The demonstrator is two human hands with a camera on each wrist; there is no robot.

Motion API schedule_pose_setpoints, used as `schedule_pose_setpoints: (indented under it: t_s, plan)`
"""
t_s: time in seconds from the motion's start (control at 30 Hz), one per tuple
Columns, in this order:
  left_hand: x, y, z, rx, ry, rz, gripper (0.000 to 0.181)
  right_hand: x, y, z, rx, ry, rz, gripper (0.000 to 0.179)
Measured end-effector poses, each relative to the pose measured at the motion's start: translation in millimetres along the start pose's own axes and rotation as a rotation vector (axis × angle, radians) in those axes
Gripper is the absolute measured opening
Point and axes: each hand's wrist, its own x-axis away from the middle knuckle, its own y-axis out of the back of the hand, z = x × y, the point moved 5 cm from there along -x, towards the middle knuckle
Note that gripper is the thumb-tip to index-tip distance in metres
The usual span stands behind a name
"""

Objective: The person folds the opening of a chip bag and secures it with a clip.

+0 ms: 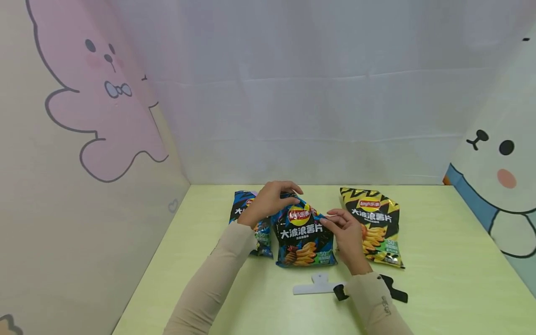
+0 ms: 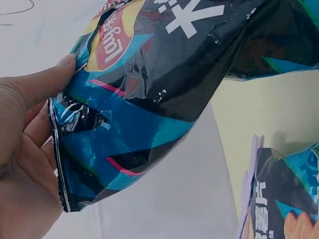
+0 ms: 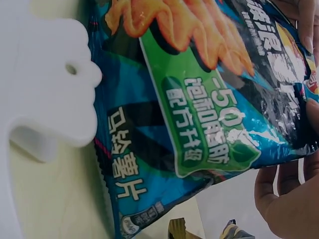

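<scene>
A black and blue bag of potato chips stands in the middle of the table, its top slanting down to the right. My left hand pinches its upper left edge; in the left wrist view the thumb presses on the front of the bag. At the upper right edge, the thumb and fingers of my right hand pinch the bag. Nearer to me lie a white bag clip and a black bag clip, the black one partly hidden by the right forearm.
Behind my left hand lies another blue chip bag, with a lilac clip along its top. A yellow and black chip bag lies to the right. The pale yellow table meets curtained walls at the back and sides.
</scene>
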Motion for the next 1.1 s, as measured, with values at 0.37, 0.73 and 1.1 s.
schedule_pose_setpoints:
  t_s: [0.37, 0.73, 1.1]
  plan:
    - [-1.2, -4.2, 3.1, 0.022, 0.023, -0.054, 0.016, 1.3, 7, -4, 0.029, -0.024, 0.028, 0.029]
    - [-0.4, -3.2, 5.3, 0.024, 0.065, -0.129, 0.014, 5.1, 9, 2, 0.044, 0.082, -0.015, 0.021]
    - [1.6, -1.7, 10.9, -0.041, 0.067, -0.137, 0.024, 7.1, 6, 4, 0.056, 0.139, -0.038, 0.019]
